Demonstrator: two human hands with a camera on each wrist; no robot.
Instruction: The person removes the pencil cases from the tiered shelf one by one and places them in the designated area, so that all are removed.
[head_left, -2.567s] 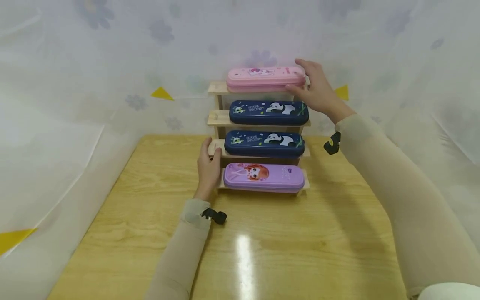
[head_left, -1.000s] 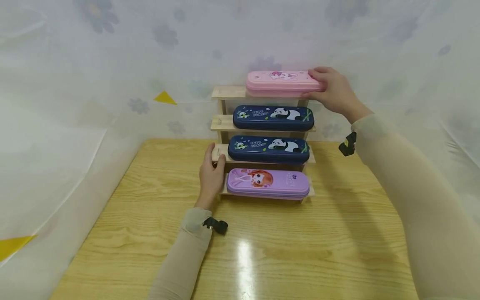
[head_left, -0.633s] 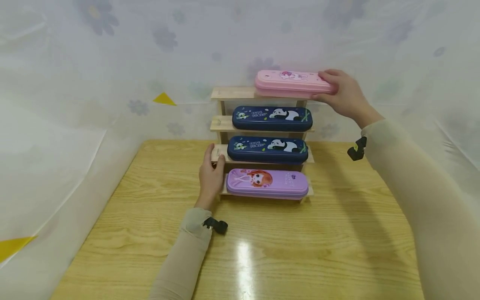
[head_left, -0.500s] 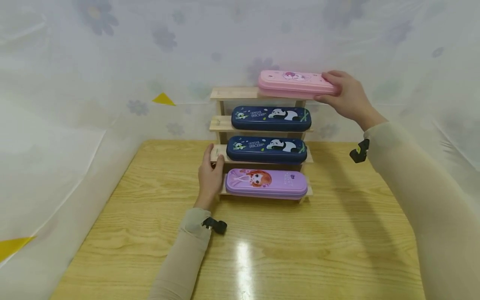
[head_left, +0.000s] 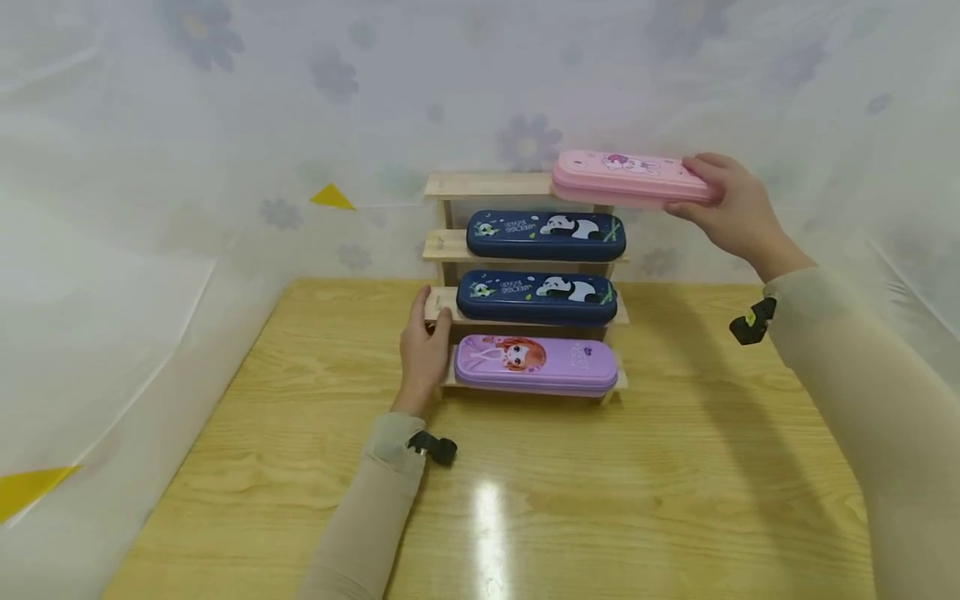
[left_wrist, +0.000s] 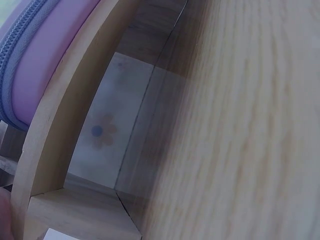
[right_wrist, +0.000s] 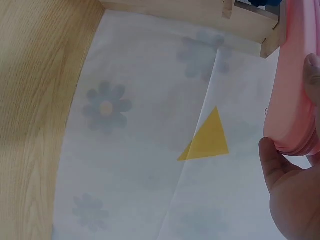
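My right hand (head_left: 738, 208) grips the right end of a pink pencil case (head_left: 626, 177) with a bunny picture, thumb on the near side. The case overlaps the right part of the top tier of a wooden step rack (head_left: 487, 183) and juts past it. In the right wrist view the fingers curl round the pink case (right_wrist: 292, 85). My left hand (head_left: 424, 358) holds the rack's left side by the third tier. Two navy panda pencil cases (head_left: 546, 236) lie on the middle tiers, and a purple pencil case (head_left: 536, 364) with a girl picture lies on the lowest.
The rack stands at the back of a wood-grain table (head_left: 600, 500). Pale flowered sheeting (head_left: 360, 125) hangs close behind and along both sides. Yellow triangles (head_left: 333, 197) are fixed to it.
My right hand has taken hold of the pink pencil case's end and shifted it rightward along the top tier, past the rack's right side. The left hand stays at the rack.
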